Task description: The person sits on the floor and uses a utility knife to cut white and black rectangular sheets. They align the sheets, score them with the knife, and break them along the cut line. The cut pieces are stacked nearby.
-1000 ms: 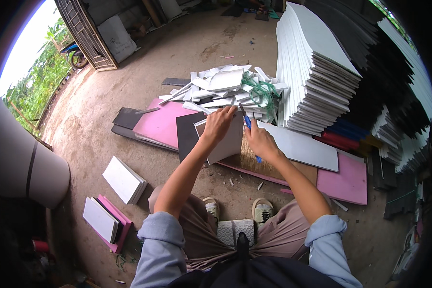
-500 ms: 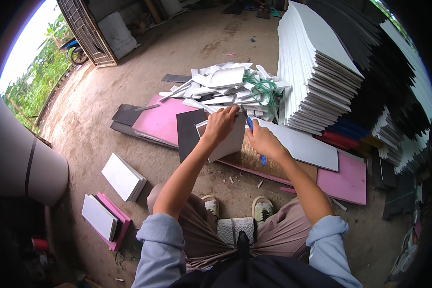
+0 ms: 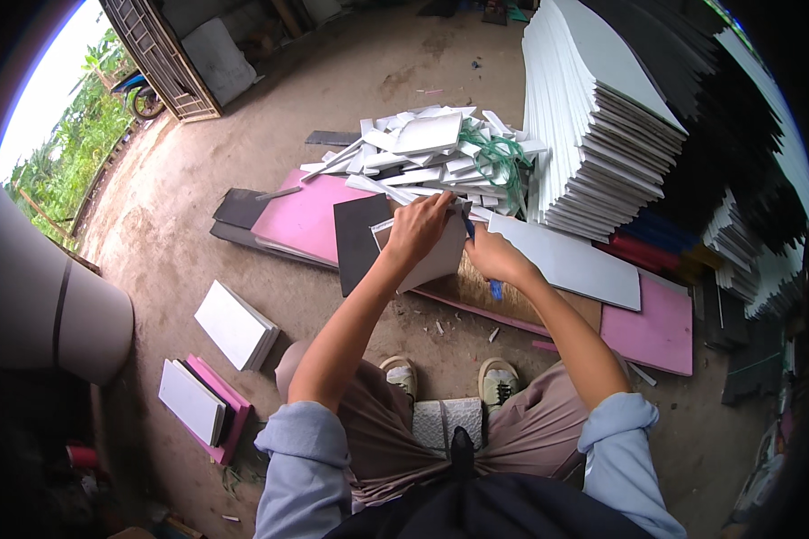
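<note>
My left hand (image 3: pixel 420 230) is closed over the top edge of a white foam sheet (image 3: pixel 436 261), which is tilted up in front of me. Behind it and to its left stands a black foam sheet (image 3: pixel 357 242). My right hand (image 3: pixel 497 252) grips a blue-handled utility knife (image 3: pixel 495 289) beside the sheet's right edge. The knife's upper end is close to the fingers of my left hand, and its blade is hard to make out. Under both hands lies a brown board (image 3: pixel 530 301) on pink foam sheets (image 3: pixel 661 323).
A heap of white foam offcuts (image 3: pixel 422 135) with green twine (image 3: pixel 497 154) lies ahead. Tall stacked white sheets (image 3: pixel 602 117) stand at right. Small stacks of cut pieces (image 3: pixel 235 323) rest on the floor at left, near a large white roll (image 3: pixel 94 314).
The knife has come down along the right edge of the white foam sheet, with my right hand slightly lower. My left hand keeps its hold. The whole view has shifted slightly.
</note>
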The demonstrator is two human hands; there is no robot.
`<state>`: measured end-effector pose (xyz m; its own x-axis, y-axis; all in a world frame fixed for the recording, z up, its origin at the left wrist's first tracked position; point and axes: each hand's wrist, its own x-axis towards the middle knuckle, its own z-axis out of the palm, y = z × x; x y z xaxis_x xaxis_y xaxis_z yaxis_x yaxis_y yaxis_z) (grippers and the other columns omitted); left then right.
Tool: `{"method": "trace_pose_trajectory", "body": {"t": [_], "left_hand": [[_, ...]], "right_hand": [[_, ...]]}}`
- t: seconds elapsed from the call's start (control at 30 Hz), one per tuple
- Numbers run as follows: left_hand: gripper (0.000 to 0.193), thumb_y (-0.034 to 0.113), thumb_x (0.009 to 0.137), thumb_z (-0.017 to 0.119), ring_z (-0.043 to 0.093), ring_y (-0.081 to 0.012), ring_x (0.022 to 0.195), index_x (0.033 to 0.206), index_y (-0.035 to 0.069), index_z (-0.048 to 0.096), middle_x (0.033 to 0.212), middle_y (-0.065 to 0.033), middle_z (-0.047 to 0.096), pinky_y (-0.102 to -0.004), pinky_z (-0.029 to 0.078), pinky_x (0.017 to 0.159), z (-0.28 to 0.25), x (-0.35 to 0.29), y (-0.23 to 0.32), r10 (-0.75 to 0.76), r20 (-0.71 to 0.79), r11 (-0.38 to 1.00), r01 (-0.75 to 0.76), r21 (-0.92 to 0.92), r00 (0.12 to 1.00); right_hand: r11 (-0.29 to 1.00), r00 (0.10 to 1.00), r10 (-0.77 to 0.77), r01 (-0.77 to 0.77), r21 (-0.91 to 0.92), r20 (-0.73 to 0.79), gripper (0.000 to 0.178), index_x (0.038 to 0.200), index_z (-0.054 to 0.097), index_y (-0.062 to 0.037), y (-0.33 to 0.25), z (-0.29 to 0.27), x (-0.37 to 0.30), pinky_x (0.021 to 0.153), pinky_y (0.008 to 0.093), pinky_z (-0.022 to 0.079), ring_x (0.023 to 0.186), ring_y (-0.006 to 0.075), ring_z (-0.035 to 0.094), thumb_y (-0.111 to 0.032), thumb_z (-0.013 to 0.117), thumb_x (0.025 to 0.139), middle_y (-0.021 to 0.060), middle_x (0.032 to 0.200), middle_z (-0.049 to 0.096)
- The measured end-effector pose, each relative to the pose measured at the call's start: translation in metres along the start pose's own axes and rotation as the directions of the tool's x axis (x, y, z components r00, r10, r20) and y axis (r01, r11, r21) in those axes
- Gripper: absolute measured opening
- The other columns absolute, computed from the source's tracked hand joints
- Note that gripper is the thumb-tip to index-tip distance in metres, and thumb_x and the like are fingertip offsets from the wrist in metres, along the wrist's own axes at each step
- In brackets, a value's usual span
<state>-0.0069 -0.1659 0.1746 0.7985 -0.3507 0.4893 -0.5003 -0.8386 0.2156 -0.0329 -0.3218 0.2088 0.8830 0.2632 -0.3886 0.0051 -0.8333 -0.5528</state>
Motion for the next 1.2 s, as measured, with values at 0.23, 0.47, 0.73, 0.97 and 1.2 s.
{"method": "trace_pose_trajectory", "body": {"t": [0.23,0.47,0.73,0.97,1.2], "left_hand": [[0.035,0.027,0.08,0.054,0.06,-0.0338,0.076,0.106,0.006,0.047,0.087,-0.0164,0.061,-0.0428,0.048,0.061,-0.015,0.019,0.012,-0.152,0.209,0.976,0.18,-0.121,0.966],[0.022,0.028,0.075,0.06,0.059,-0.0301,0.071,0.083,0.008,0.06,0.082,-0.0077,0.058,-0.0392,0.047,0.062,0.003,0.024,0.001,-0.115,0.061,0.96,0.127,-0.25,0.992],[0.017,0.021,0.074,0.061,0.059,-0.0334,0.069,0.085,0.009,0.061,0.079,-0.0108,0.06,-0.0406,0.047,0.062,0.006,0.023,0.008,-0.107,0.071,0.942,0.124,-0.312,0.992],[0.02,0.022,0.078,0.057,0.057,-0.0351,0.059,0.086,0.006,0.051,0.063,-0.0155,0.058,-0.0428,0.045,0.051,0.006,0.028,0.006,-0.124,0.154,0.966,0.155,-0.209,0.98],[0.019,0.018,0.078,0.057,0.057,-0.0352,0.06,0.091,0.005,0.051,0.066,-0.0173,0.058,-0.0428,0.044,0.052,0.01,0.032,0.004,-0.109,0.12,0.972,0.131,-0.194,0.987]], "right_hand": [[0.996,0.997,-0.025,0.018,-0.089,-0.074,0.037,0.106,0.04,0.0084,0.008,0.006,0.005,0.081,0.0486,0.042,0.091,0.0438,0.054,-0.021,0.038,0.083,0.0315,0.093,0.055],[0.991,0.996,-0.021,0.01,-0.131,-0.082,0.036,0.105,0.042,0.0068,0.004,0.002,0.007,0.081,0.048,0.043,0.092,0.043,0.054,-0.02,0.038,0.083,0.0291,0.096,0.056],[0.973,0.955,0.101,-0.036,-0.226,0.28,0.037,0.108,0.043,0.0046,0.046,0.046,0.051,0.085,0.045,0.042,0.098,0.0393,0.053,-0.024,0.038,0.084,0.0269,0.104,0.054],[0.99,0.995,0.101,-0.103,-0.096,-0.027,0.041,0.113,0.036,0.0014,0.113,0.156,0.087,0.076,0.0512,0.042,0.086,0.0409,0.057,-0.029,0.041,0.085,0.0252,0.089,0.059],[0.977,0.984,0.139,-0.154,-0.145,-0.108,0.051,0.125,0.026,-0.0019,0.126,0.196,0.098,0.074,0.0528,0.043,0.085,0.0407,0.057,-0.029,0.043,0.085,0.0273,0.088,0.058]]}}
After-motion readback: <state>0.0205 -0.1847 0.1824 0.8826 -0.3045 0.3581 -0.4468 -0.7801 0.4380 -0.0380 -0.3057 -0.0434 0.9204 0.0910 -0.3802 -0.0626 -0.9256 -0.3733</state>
